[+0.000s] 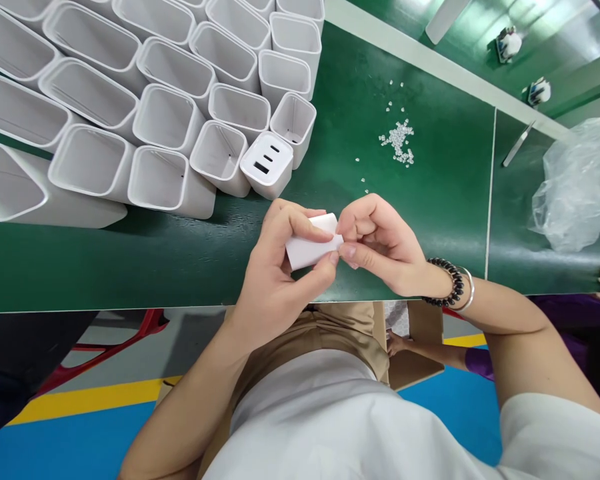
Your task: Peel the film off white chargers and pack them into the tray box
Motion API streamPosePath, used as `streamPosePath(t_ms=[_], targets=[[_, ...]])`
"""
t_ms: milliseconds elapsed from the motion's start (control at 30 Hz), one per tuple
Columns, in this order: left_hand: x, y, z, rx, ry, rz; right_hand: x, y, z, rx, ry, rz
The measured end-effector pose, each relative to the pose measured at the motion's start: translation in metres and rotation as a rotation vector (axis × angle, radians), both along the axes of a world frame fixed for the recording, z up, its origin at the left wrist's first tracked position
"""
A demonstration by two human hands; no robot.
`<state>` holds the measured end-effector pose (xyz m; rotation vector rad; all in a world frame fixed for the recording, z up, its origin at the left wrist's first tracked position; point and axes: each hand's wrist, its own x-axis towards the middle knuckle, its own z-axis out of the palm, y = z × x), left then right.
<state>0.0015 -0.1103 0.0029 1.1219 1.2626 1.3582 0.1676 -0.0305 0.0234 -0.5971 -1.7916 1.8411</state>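
My left hand [285,267] is closed around a small white plastic charger housing [307,251], held above the front edge of the green table. At the housing's right end, the thumb and finger of my right hand [380,250] are pinched together; whatever lies between those tips is hidden or too small to name. Beyond my hands, a white charger [267,160] with several dark port slots stands at the corner of a group of open white housings [167,120]. Small clear plastic bits [399,141] lie in a loose pile on the table, with a few scattered nearer me.
A crumpled clear plastic bag [580,183] and a slim knife-like tool [517,145] lie at the right. Below the table edge is an open cardboard box [425,333], with another person's hand [395,343] at it. A red chair [110,353] stands lower left.
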Motion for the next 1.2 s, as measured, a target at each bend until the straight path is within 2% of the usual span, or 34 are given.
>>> streamPosePath(t_ms=[200, 433, 567, 833, 1200], targets=[[-0.0045, -0.0011, -0.0027, 0.017, -0.038, -0.073, 0.0012, -0.0002, 0.0015, -0.091, 0.007, 0.01], [-0.0035, -0.0005, -0.0005, 0.037, 0.013, -0.05, 0.0008, -0.0017, 0.0003, -0.154, 0.053, 0.042], [-0.0038, -0.0004, -0.0009, 0.062, 0.048, -0.035, -0.0001, -0.0039, -0.0006, -0.13, 0.063, 0.042], [-0.0045, -0.0013, -0.003, 0.091, 0.124, -0.034, 0.0043, -0.0065, -0.0004, 0.033, -0.044, 0.033], [-0.0058, -0.0035, -0.002, 0.05, 0.059, -0.083, 0.0051, -0.0005, -0.0021, -0.109, 0.062, 0.104]])
